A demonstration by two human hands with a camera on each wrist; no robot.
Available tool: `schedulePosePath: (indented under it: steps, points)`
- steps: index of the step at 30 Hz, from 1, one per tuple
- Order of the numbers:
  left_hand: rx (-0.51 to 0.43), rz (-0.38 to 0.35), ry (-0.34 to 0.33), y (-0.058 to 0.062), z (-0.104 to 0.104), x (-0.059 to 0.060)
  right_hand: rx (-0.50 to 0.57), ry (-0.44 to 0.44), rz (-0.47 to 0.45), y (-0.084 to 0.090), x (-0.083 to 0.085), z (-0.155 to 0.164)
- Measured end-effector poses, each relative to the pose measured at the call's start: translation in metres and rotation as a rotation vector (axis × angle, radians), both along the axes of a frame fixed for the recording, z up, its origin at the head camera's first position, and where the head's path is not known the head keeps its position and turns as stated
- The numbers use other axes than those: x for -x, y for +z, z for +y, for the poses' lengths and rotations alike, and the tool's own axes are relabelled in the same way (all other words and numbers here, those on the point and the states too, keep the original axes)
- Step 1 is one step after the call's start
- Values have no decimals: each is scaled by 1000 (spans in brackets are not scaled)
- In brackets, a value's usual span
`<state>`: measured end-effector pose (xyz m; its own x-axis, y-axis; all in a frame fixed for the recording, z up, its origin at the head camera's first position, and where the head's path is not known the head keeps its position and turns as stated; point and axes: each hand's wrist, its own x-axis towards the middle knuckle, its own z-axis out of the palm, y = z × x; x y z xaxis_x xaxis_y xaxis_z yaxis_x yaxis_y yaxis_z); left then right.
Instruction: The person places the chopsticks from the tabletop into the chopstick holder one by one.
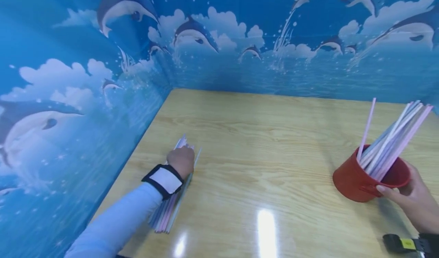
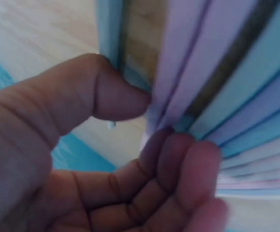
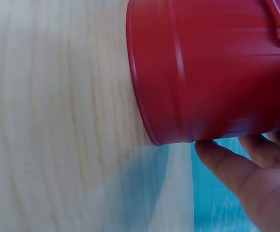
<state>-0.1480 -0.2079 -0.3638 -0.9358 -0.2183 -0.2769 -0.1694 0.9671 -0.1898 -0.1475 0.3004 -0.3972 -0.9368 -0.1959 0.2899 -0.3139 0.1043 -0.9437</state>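
In the head view my left hand (image 1: 181,161) is over a row of pastel straws (image 1: 167,214) lying on the table at the left. The left wrist view shows its thumb and curled fingertips pinching a pink straw (image 2: 183,53) among purple, blue and green ones. My right hand (image 1: 413,199) grips a red metal bucket (image 1: 353,178) on the right, thumb at the rim and fingers along the side. The bucket leans, and a bundle of straws (image 1: 394,140) sticks out of it. In the right wrist view fingertips touch the bucket's wall (image 3: 217,72).
The wooden table (image 1: 253,147) spreads between the straws and the bucket. A blue dolphin-print curtain (image 1: 226,67) hangs along the back and left edges. A black device with a yellow label (image 1: 407,244) is at the right wrist.
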Motion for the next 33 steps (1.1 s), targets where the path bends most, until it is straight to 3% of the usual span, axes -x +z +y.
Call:
schedulePosePath:
  steps: [5,10,13,21,26,30,33]
  points:
    - [14,85,-58,-2,12,0,-66,-34,-4,-7,2,5]
    - [45,50,-64,0,19,2,-172,-90,-30,-17,3,10]
    - [55,42,-65,-2,19,1,-165,-83,-21,-12,0,5]
    - [-52,130,-107,-2,18,-9,-149,-42,-17,-3,0,2]
    - [-87,140,-79,1,20,-10,-164,-62,-19,-3,0,2]
    - [-68,125,-86,3,21,-10,-139,-61,-22,-4,1,3]
    - [-32,112,-110,3,22,-9,-178,-82,-22,-6,1,4]
